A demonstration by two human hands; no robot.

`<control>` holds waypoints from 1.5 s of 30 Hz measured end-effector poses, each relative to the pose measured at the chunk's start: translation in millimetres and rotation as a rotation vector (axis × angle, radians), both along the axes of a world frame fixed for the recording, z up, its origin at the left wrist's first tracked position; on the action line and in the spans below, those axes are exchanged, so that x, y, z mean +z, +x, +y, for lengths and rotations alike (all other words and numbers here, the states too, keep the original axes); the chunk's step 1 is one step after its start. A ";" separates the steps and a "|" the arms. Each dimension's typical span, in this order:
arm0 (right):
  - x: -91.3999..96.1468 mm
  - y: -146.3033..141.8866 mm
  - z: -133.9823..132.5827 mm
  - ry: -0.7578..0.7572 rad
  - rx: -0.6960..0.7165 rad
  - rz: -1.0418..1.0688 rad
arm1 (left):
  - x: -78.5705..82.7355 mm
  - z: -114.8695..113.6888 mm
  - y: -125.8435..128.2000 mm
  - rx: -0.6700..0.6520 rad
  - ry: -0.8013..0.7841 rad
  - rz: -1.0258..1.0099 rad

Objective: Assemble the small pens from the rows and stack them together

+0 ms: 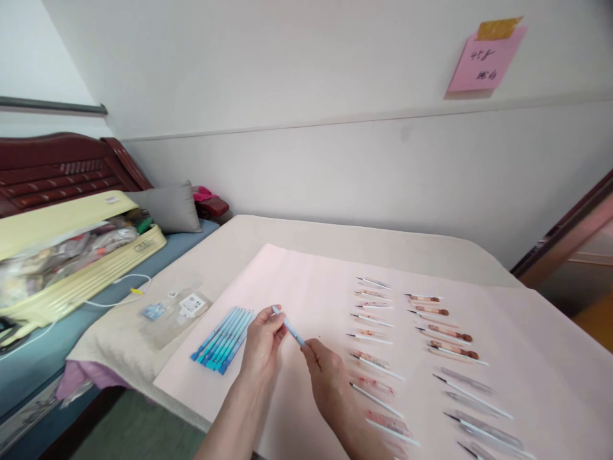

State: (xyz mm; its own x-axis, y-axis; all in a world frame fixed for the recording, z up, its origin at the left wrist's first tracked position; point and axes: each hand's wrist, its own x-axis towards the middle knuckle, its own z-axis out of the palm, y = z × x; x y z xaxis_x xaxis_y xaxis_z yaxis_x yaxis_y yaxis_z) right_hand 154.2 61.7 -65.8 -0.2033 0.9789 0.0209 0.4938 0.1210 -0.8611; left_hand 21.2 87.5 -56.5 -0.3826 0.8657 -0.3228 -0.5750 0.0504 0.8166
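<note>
Both hands grip one light blue pen [290, 328] above a pale pink sheet [306, 281]. My left hand [262, 345] pinches its upper end, fingers closed. My right hand [328, 377] pinches its lower end, fingers closed. Just left of my left hand, a row of several blue pens [223, 339] lies side by side on the sheet. To the right of my right hand lie two columns of taken-apart pens: clear and pinkish barrels with refills [373, 332] in the nearer column, brown-topped and grey ones [450, 332] in the farther.
The sheet covers a beige table [364, 236] against a white wall bearing a pink note [484, 62]. Small packets [184, 306] lie at the table's left edge. An open cream case [71, 255], a grey cushion [172, 207] and a white cable sit on a blue-covered bed at left.
</note>
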 end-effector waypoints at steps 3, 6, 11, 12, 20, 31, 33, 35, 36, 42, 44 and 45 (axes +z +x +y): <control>-0.4 0.9 0.7 -0.024 0.007 0.057 | -0.8 0.2 0.4 -0.026 0.022 -0.036; 0.2 1.0 1.9 -0.030 -0.007 0.071 | -1.6 -0.8 2.4 -0.027 0.019 0.007; 0.2 0.8 2.2 -0.073 0.012 0.162 | -4.0 -0.1 2.4 -0.013 0.006 0.021; -0.5 1.0 2.6 -0.101 0.012 0.189 | -4.2 0.4 1.9 -0.019 0.019 0.008; 3.0 0.6 4.0 -0.390 -0.021 0.458 | -2.6 1.1 1.9 -0.059 0.106 -0.009; -5.9 -2.2 8.8 -0.384 -0.075 0.499 | -2.1 -11.3 14.6 -0.189 0.031 0.170; -7.6 -2.9 6.9 -0.372 -0.109 0.562 | -1.0 -12.4 16.6 -0.190 0.051 0.206; -6.1 -3.3 3.7 -0.378 -0.155 0.711 | 0.2 -13.0 19.6 -0.191 0.068 0.251; -4.6 -3.5 2.0 -0.386 -0.177 0.796 | 0.8 -13.3 21.6 -0.191 0.075 0.277; 1.3 -4.7 -2.3 -0.488 -0.246 1.088 | 3.4 -14.7 29.3 -0.201 0.118 0.344; 1.0 -5.0 -2.0 -0.523 -0.232 1.123 | 3.3 -14.0 27.3 -0.201 0.115 0.316; 0.6 -5.1 -1.7 -0.541 -0.226 1.134 | 2.9 -13.5 25.7 -0.196 0.107 0.296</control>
State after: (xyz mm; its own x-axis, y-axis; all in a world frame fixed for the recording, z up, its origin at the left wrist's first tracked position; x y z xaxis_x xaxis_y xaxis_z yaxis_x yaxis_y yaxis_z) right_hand 149.1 60.0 -65.2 -0.1615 0.9272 -0.3381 -0.5838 -0.3659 -0.7248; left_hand 46.9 74.0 -53.6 -0.2698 0.9545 -0.1267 -0.3012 0.0413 0.9527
